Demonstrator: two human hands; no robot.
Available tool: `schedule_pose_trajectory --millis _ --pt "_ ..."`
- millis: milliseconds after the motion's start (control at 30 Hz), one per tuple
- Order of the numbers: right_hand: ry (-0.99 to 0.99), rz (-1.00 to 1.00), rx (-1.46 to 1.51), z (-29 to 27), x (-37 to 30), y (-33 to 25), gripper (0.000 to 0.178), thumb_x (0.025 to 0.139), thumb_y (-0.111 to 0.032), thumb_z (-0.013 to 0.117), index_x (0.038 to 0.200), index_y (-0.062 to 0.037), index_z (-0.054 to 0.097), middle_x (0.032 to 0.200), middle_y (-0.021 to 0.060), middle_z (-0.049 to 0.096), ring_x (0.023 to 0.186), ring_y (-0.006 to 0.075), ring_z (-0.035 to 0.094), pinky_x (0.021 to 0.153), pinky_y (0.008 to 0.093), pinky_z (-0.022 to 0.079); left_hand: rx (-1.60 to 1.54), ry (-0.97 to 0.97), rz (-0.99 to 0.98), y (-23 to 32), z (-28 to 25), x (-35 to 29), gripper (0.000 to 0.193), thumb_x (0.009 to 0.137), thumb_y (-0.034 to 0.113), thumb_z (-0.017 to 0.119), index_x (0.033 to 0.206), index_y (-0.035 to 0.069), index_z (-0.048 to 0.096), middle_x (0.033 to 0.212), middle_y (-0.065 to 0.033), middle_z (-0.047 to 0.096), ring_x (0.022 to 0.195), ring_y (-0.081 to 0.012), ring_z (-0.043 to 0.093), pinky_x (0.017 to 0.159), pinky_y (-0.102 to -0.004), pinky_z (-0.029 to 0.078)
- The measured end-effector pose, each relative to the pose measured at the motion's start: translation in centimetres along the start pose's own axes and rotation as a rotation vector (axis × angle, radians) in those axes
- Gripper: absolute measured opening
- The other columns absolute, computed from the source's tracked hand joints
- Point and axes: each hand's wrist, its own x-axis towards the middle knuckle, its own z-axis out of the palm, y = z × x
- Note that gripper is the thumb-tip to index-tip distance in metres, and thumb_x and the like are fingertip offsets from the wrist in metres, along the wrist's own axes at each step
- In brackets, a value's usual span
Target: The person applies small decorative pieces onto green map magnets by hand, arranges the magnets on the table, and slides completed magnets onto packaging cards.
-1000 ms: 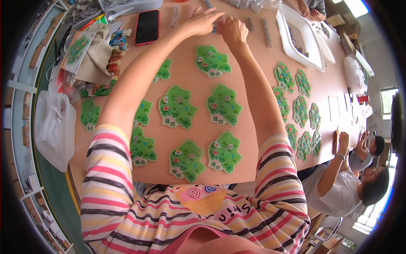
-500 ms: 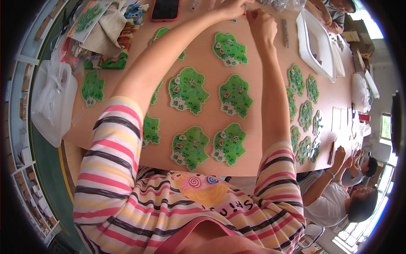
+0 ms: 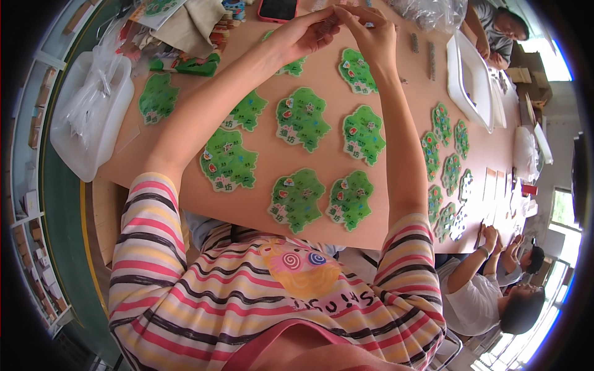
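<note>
In the head view, your two hands meet at the top of the table, so take the clock from your touching fingertips, with 12 pointing away from you. Your left hand (image 3: 304, 38) comes in from about 8 o'clock, palm partly turned up and fingers curled; your right hand (image 3: 377, 38) comes from about 4, thumb and forefinger narrowed to a pinch. A small see-through item (image 3: 328, 25) seems to lie against the left fingers, right at the meeting point; you cannot tell from here whether either hand grips it firmly. The nearest green map-shaped piece (image 3: 357, 72) lies flat at 5 o'clock, long axis running roughly 11 to 5, partly under the right forearm; your right hand is the nearer. Another green piece (image 3: 294, 65) lies between 7 and 8, partly covered by your left wrist. A thin clear strip (image 3: 432, 60) rests at 4, its length along 12 to 6, right hand nearer, short of the white tray (image 3: 456, 80).
</note>
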Motion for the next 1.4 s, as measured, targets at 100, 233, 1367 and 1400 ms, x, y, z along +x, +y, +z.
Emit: schedule_pose_trajectory --millis 100,233,1367,1400 --pt "-0.037 0.049 -0.030 0.1 -0.5 -3.3 0.023 0.082 -0.020 0.072 0.100 -0.0069 0.072 0.092 0.0077 0.069 0.072 0.0105 0.059 0.057 0.0265 0.045 0.132 -0.109 0.049 0.9 0.1 -2.1 0.023 0.092 0.020 0.058 0.103 0.001 0.061 0.095 -0.0066 0.061 0.083 -0.0131 0.061 0.063 -0.0190 0.051" --pt "-0.081 0.006 0.151 -0.2 -1.0 -3.0 0.021 0.086 -0.023 0.066 0.098 -0.0061 0.072 0.081 0.0024 0.069 0.078 0.0094 0.063 0.067 0.0218 0.048 0.108 -0.119 0.041 0.9 0.6 -2.3 0.023 0.092 0.017 0.058 0.107 0.000 0.060 0.095 -0.0062 0.063 0.084 -0.0129 0.061 0.066 -0.0206 0.051" --pt "-0.231 0.020 -0.407 -2.3 -2.9 7.7 0.019 0.077 -0.027 0.073 0.088 -0.0110 0.074 0.085 0.0068 0.068 0.070 0.0175 0.063 0.065 0.0307 0.050 0.585 0.092 0.079 5.5 -3.2 -9.8 0.024 0.083 0.025 0.072 0.100 0.009 0.068 0.090 0.0001 0.068 0.069 -0.0007 0.057 0.058 -0.0147 0.044" --pt "-0.204 -0.010 -0.392 -2.5 -2.9 7.6 0.019 0.077 -0.027 0.073 0.087 -0.0108 0.074 0.085 0.0064 0.068 0.070 0.0174 0.063 0.065 0.0303 0.049 0.610 0.112 0.074 5.4 -3.4 -10.1 0.023 0.088 0.024 0.065 0.103 0.007 0.066 0.094 0.0002 0.067 0.071 -0.0019 0.056 0.059 -0.0151 0.043"
